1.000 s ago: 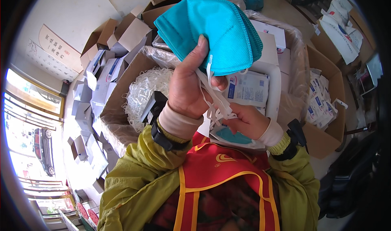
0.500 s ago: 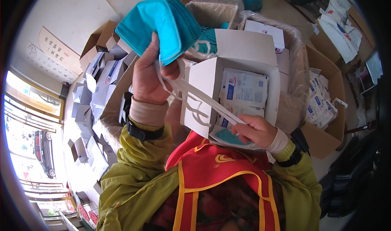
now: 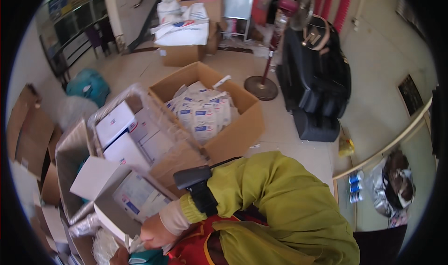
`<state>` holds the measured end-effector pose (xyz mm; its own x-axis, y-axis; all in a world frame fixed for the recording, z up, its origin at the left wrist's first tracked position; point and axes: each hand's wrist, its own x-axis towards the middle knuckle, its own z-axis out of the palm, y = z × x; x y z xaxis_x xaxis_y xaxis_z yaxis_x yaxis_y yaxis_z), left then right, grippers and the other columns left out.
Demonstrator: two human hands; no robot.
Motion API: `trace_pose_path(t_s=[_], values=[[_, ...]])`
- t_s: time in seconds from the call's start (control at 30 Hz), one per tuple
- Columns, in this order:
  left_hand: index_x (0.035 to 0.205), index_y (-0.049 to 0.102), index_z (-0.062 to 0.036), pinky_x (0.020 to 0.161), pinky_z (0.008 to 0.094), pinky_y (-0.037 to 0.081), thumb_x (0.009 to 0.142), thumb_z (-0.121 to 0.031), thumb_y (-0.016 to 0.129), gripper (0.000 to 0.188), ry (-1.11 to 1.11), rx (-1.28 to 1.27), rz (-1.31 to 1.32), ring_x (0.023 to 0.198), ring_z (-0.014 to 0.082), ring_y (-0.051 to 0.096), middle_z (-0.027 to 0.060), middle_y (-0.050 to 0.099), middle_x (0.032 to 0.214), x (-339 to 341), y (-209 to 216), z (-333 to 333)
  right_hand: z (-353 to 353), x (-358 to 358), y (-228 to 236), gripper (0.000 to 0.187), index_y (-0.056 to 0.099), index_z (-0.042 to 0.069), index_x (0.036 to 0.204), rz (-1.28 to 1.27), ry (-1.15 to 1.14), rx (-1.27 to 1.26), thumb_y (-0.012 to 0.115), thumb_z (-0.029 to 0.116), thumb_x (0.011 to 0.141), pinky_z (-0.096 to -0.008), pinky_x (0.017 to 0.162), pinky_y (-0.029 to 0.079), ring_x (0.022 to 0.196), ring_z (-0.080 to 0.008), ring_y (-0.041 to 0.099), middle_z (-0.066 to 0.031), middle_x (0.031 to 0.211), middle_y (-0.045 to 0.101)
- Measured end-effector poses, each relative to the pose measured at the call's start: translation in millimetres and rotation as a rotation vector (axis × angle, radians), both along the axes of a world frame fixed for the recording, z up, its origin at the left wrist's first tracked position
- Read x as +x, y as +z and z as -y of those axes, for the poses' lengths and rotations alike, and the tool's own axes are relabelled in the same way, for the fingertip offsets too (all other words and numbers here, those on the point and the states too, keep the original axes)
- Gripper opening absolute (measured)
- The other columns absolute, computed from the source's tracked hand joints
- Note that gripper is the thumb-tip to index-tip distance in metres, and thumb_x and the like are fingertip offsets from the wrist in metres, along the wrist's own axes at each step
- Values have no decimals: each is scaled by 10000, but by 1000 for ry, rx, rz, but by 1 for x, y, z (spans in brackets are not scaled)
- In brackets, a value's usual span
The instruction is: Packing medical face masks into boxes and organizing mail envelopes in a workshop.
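Note:
At the lower edge, teal face masks [image 3: 148, 257] show in part, most of them cut off by the frame. My right hand [image 3: 157, 231] is closed, its fingers bent down at the white straps [image 3: 136, 243] above the masks. Only a bit of my left hand [image 3: 120, 255] shows, closed at the masks' left side. Just beyond the hands stands an open white carton [image 3: 101, 204], its flap raised. White packets [image 3: 140, 197] with blue print lie inside it.
Behind the carton, a plastic-lined box [image 3: 179, 158] holds white cartons [image 3: 115, 122]. Further right stands a cardboard box [image 3: 240, 134] of packets. A fan stand [image 3: 263, 87] and black massage chair [image 3: 317, 83] are beyond. Flattened cardboard [image 3: 30, 139] leans at left.
The view has swung to the right, bringing the massage chair and fan stand into sight. The masks, held up with straps stretched before, are now low at the bottom edge, with both hands close together.

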<state>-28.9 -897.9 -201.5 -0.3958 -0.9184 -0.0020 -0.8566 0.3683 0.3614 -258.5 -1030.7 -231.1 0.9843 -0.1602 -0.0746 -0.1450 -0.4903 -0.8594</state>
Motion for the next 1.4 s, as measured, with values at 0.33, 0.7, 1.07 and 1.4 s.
trace_pose_path(t_s=[0.33,0.7,1.07,1.4], values=[[1114,560,69,626,445,519,828,-219,620,410,-4,-261,169,738,412,619,247,626,942,43,-26,-13,-21,-99,7,333,590,12,807,19,-76,222,453,275,959,-389,646,455,671,-295,594,-157,705,607],[1189,546,27,693,422,534,877,-265,626,435,371,-312,-19,861,347,641,180,637,1037,30,9,-6,-35,-143,-23,280,561,63,789,21,-432,876,485,302,913,-257,405,312,426,-82,425,-17,584,530],[1207,540,9,727,412,535,898,-278,622,430,342,-124,-1475,896,305,642,149,638,1059,-88,39,37,20,0,-50,324,639,60,804,540,-372,1168,527,349,899,-212,401,309,530,-62,465,-17,681,575],[1205,544,-17,853,345,494,957,-372,539,433,570,10,-1588,960,219,610,98,629,1081,-65,21,67,-34,26,-52,416,632,105,846,372,-234,1335,554,508,908,-237,464,337,513,-65,432,41,628,514]])
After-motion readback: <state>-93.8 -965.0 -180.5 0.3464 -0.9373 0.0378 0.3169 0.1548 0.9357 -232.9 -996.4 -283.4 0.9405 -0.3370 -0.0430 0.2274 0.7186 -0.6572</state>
